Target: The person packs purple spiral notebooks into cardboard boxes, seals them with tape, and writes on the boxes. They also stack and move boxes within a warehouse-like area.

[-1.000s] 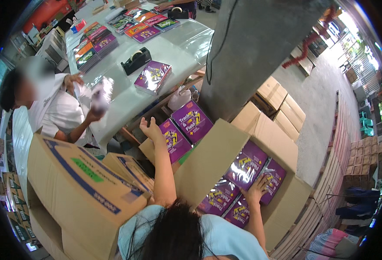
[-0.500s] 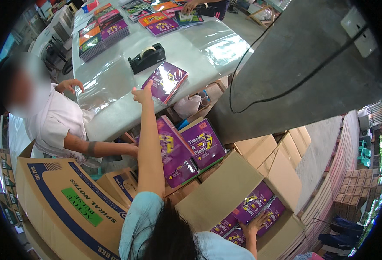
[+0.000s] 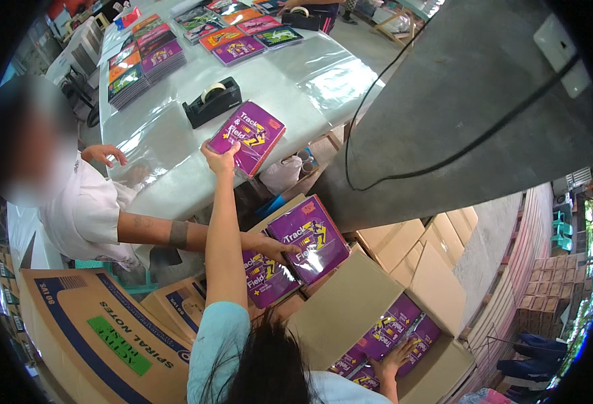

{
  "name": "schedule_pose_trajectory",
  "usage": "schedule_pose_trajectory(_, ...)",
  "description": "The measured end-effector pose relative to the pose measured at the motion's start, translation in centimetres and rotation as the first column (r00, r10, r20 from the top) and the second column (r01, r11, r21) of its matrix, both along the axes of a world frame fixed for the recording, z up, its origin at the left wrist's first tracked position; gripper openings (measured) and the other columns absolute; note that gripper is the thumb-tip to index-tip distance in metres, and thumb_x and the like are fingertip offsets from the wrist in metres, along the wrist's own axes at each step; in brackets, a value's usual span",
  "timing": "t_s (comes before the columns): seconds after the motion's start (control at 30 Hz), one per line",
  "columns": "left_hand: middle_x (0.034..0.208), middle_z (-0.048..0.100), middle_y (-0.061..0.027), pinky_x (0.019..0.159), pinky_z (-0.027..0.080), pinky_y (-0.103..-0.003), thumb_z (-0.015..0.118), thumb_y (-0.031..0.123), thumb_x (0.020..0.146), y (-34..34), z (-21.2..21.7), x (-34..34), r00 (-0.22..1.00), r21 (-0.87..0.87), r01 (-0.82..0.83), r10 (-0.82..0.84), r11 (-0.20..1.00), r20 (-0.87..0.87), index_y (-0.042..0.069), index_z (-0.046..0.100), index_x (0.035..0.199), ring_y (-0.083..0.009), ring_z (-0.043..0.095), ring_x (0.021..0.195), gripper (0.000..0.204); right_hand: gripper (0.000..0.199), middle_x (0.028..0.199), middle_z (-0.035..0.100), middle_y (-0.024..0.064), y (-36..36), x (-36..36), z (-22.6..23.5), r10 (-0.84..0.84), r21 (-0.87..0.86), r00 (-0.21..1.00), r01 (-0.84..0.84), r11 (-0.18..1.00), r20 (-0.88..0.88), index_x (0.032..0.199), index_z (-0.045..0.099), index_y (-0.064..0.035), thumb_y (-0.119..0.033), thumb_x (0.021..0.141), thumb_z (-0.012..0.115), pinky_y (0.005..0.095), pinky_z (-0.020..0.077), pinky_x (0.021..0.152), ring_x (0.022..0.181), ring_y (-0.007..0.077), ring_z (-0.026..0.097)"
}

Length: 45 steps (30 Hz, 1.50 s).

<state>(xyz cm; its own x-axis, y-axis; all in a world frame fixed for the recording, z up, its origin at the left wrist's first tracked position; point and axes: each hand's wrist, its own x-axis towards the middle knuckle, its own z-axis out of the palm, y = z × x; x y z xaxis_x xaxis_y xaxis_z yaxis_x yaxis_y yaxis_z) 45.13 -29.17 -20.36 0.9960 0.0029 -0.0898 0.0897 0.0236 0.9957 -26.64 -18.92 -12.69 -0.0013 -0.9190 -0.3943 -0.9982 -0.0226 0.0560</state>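
A big white surface [image 3: 269,73] goes across the back. Near the person is an open brown box [image 3: 350,306] with purple packs [image 3: 386,331] in it. A co-worker's arm [image 3: 155,229] reaches to another purple pack [image 3: 315,236] between the box and the surface. The purple notebook bundle [image 3: 252,128] is at the near edge of the surface, just beside a black tape holder [image 3: 213,102].

The left hand [image 3: 222,158] has the bundle by its corner. The thumb is on the cover, and the fingers look clamped on it, though some are hidden. The right hand [image 3: 392,360] lies on the packs in the box, its fingers spread apart.

It looks like the step is picking up the bundle. The next move seems to call for a tight squeeze and a flat lift, away from the co-worker's arm.
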Motion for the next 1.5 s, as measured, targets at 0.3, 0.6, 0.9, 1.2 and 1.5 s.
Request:
schedule_pose_trajectory(0.3,0.111,0.058,-0.0112,0.091,0.038,-0.044,0.07,-0.003,0.062,6.8,17.4,-14.2,0.363,0.36,-0.286,-0.248,0.888,0.898,0.011,0.043,0.131,-0.0311,0.053,0.104,0.075,0.141,0.15,-0.011,0.0249,0.2,0.5,1.7,-0.002,0.002,1.0,0.002,1.0,0.012,0.144,-0.008,-0.0007,-0.037,0.049,0.089,0.0624,0.0059,0.108,0.139,0.041,-0.013)
schedule_pose_trajectory(0.6,0.132,0.038,-0.0185,0.099,0.038,-0.043,0.084,0.004,0.059,16.8,29.3,-30.3,0.702,-0.119,0.081,0.028,0.99,0.712,0.006,0.026,0.14,-0.0296,0.048,0.112,0.1,0.139,0.15,-0.015,0.0263,0.5,0.0,2.5,0.034,-0.004,0.989,-0.034,0.999,0.147,0.144,-0.009,0.0018,-0.045,0.053,0.085,0.066,0.0012,0.105,0.138,0.0424,-0.017)
schedule_pose_trajectory(0.9,0.138,0.03,-0.0099,0.1,0.041,-0.037,0.08,-0.004,0.063,26.0,27.8,-53.6,0.541,-0.746,0.586,-0.838,0.316,0.07,0.008,0.023,0.141,-0.0209,0.039,0.124,0.097,0.091,0.136,0.029,0.0176,10.1,-0.9,12.2,-0.073,0.154,-0.39,0.18,0.971,0.918,0.146,0.011,-0.0165,-0.039,0.076,0.066,0.0442,0.0393,0.095,0.119,0.0312,0.039)
schedule_pose_trajectory(1.2,0.137,0.033,-0.0052,0.087,0.045,-0.03,0.066,0.02,0.086,35.6,22.9,-53.6,0.494,-0.348,0.77,-0.845,0.535,-0.205,0.016,0.03,0.142,-0.0168,0.047,0.111,0.067,0.049,0.1,0.061,0.0138,14.5,-11.2,18.9,-0.512,0.596,-0.439,0.071,0.8,0.738,0.123,0.045,0.0022,-0.013,0.079,0.059,0.0323,0.0565,0.071,0.081,0.022,0.065)
schedule_pose_trajectory(1.5,0.12,0.048,-0.0027,0.079,0.043,-0.024,0.061,0.015,0.089,40.4,24.3,-50.9,0.717,-0.186,0.676,-0.695,0.713,-0.056,0.009,0.047,0.129,-0.0104,0.051,0.1,0.043,0.081,0.126,0.05,0.0227,13.1,-5.9,0.8,-0.229,0.294,0.465,-0.07,0.953,0.855,0.133,0.032,0.0052,-0.037,0.077,0.073,0.0376,0.052,0.08,0.111,0.0322,0.054)
